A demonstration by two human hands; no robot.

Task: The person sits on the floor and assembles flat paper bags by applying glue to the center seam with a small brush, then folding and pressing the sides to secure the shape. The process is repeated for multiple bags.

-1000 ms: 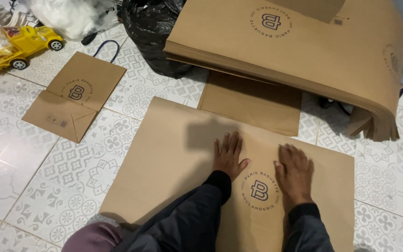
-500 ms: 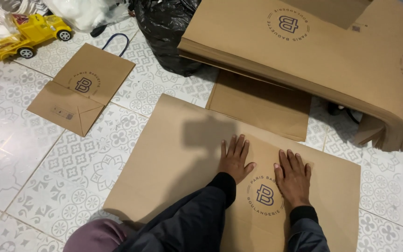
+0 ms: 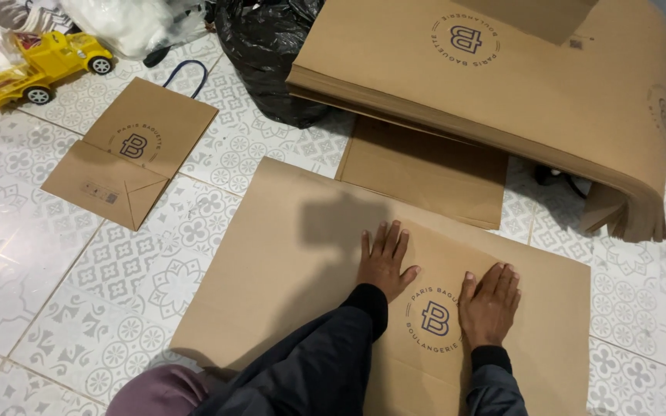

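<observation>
Hands lie flat on a large brown paper sheet (image 3: 287,270) spread on the patterned tile floor (image 3: 32,254). We see the left hand (image 3: 384,260) with fingers spread wide, palm down, pressing the paper and gripping nothing. The right hand (image 3: 490,305) lies the same way, fingers open and close together, just right of a round printed logo (image 3: 435,318) on the sheet. The logo sits between the two hands. Both arms wear dark sleeves (image 3: 325,362) that come in from the near edge.

Beyond the sheet, on the far right, a thick stack of brown paper sheets (image 3: 549,85) curves downward at its right end, and a smaller brown sheet (image 3: 425,169) lies under it, just beyond the big one. On the far left a finished brown paper bag (image 3: 129,150) with a dark cord handle lies flat, well apart from the hands. A black plastic bag (image 3: 264,54) stands behind, and a yellow toy truck (image 3: 36,65) rests at the far left corner.
</observation>
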